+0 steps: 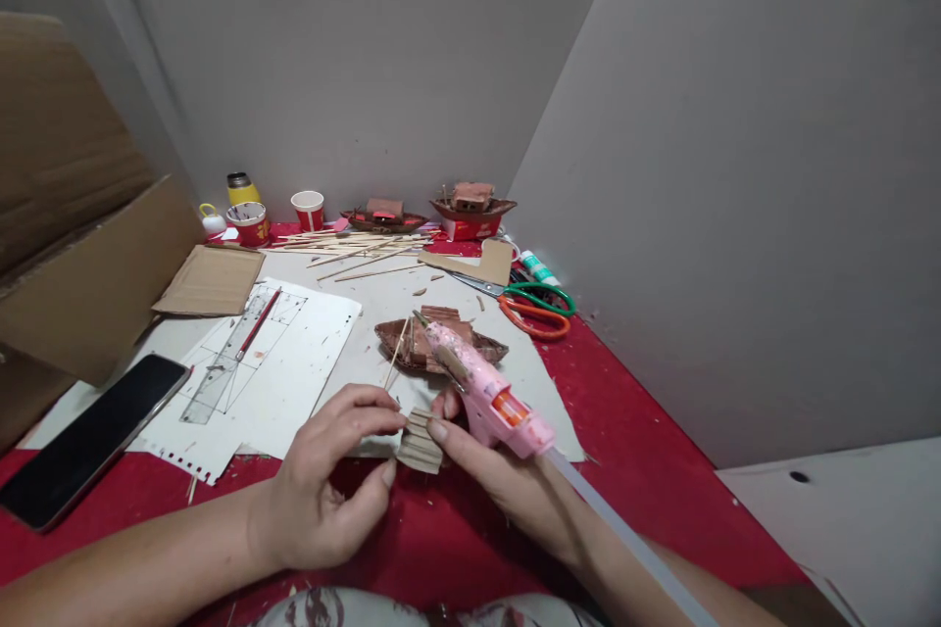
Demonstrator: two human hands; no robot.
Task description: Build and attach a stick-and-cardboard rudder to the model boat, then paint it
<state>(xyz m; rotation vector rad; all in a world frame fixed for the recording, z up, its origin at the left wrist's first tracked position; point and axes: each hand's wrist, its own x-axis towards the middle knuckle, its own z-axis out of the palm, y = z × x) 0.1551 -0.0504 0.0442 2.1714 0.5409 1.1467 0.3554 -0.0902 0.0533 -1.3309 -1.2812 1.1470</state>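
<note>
My right hand (491, 470) is wrapped round a pink hot glue gun (486, 394), its nozzle pointing up and left over a small brown model boat (439, 345). A clear glue stick (624, 539) trails from the back of the gun. The thumb of that hand also presses on a small ribbed cardboard piece (420, 441). My left hand (330, 490) pinches the left edge of the same cardboard piece with thumb and fingertips. Both hands hover low over the red table (639, 451) near its front edge.
A black phone (88, 441) lies at the left on white paper (294, 353) with a clear ruler (221, 372) and a red pencil (257, 323). Scissors (533, 306), wooden sticks (353, 250), cups (309, 210), two finished model boats (470, 204) and a cardboard box (80, 245) stand around.
</note>
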